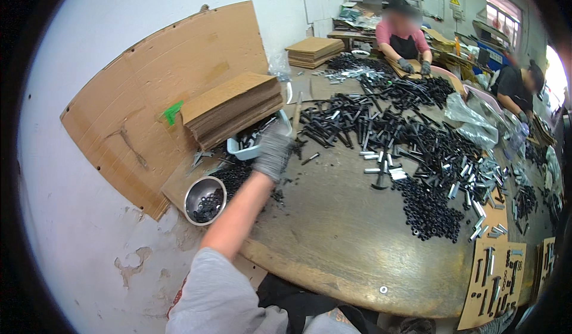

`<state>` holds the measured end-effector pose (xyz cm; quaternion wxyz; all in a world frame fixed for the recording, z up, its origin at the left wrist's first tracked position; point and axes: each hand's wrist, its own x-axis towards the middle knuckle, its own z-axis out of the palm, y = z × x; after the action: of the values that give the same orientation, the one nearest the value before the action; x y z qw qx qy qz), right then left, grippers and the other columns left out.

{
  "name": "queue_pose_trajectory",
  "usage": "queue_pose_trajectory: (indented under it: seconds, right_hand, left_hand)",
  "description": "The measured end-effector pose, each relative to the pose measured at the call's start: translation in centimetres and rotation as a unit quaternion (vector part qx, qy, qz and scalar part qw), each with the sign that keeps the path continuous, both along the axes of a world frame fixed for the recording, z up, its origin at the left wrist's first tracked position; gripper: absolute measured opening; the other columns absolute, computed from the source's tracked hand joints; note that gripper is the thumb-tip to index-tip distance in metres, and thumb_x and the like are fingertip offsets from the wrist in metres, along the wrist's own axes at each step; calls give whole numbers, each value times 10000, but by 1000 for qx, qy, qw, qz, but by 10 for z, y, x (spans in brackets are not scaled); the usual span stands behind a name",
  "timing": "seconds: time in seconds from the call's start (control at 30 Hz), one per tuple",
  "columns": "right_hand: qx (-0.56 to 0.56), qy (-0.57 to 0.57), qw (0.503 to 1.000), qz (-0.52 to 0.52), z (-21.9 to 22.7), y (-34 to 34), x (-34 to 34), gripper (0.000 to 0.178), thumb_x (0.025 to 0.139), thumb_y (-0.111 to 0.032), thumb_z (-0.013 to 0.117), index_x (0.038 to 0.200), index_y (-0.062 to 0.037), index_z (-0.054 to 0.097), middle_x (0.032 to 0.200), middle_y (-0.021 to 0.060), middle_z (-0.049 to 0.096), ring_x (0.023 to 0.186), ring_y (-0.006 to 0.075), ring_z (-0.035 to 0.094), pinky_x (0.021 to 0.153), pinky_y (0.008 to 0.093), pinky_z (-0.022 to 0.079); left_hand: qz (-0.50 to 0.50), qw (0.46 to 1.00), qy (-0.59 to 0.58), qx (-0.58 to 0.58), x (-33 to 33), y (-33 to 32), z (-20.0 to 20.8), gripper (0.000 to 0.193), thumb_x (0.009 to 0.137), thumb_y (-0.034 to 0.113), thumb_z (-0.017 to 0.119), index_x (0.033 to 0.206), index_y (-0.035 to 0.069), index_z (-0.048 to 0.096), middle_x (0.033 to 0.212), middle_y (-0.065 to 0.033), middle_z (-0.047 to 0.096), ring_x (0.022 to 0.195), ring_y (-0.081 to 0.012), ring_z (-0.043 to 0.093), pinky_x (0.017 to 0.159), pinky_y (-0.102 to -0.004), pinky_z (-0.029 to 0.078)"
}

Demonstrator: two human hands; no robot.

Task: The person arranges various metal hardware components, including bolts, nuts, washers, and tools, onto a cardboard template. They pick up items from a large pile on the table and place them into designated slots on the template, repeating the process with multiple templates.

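My left hand (275, 153), in a grey knitted glove, reaches forward to the near side of a light-blue plastic basin (245, 153). Dark and silvery metal parts lie in the basin; motion blurs my fingers, so their grip does not show. At the lower right, a grey glove, my right hand (499, 324), shows only partly at the bottom edge of a cardboard sheet (470, 310). It appears to hold this sheet, which carries rows of black bolts, nuts and silvery sleeves and juts past the table edge.
A steel bowl (189, 203) of black nuts stands at the table's left edge. Stacked cardboard (235, 104) rises behind the basin. Heaps of black bolts (411, 131), silvery sleeves and black nuts (430, 212) cover the table's right side. Two people work at the far end and far right.
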<state>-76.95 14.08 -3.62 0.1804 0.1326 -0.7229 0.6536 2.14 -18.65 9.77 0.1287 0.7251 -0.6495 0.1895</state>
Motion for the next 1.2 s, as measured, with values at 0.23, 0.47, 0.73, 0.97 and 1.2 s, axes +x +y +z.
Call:
queue_pose_trajectory:
  seconds: [0.23,0.47,0.73,0.97,1.2]
  right_hand:
    - [8,55,957,285,76,-148,258,361,975,-307,529,1224,-54,592,1030,56,602,814,114,536,663,242,453]
    - [5,-12,748,663,121,-271,510,250,913,-204,601,1119,-67,641,785,-36,550,644,43,457,525,184,353]
    - [132,-121,448,876,159,-327,767,424,911,-241,599,1272,-27,534,974,60,659,733,104,589,651,244,513]
    - [193,-364,303,859,181,-353,918,492,865,-501,640,1154,-122,516,932,75,612,829,204,621,643,310,559]
    - [170,-397,415,800,184,-371,976,420,785,-244,740,1094,-16,571,1015,152,606,852,281,610,601,392,593]
  left_hand:
    - [120,713,575,-383,268,103,62,568,908,408,559,1262,-34,523,1243,-181,587,1091,-299,583,941,-396,454]
    - [87,663,714,-209,324,92,35,650,829,418,683,1270,-27,509,1162,-154,622,1010,-260,610,875,-384,491]
    - [-98,762,613,-184,285,85,27,272,854,232,683,1013,11,691,939,-68,686,913,-178,597,864,-324,461]
    - [-110,809,519,-252,222,128,14,303,872,138,660,1138,1,615,1136,-103,619,1111,-204,543,997,-323,408]
    - [-64,634,723,-266,224,146,-7,405,865,77,648,1245,-9,538,1197,-97,578,1122,-205,536,992,-290,420]
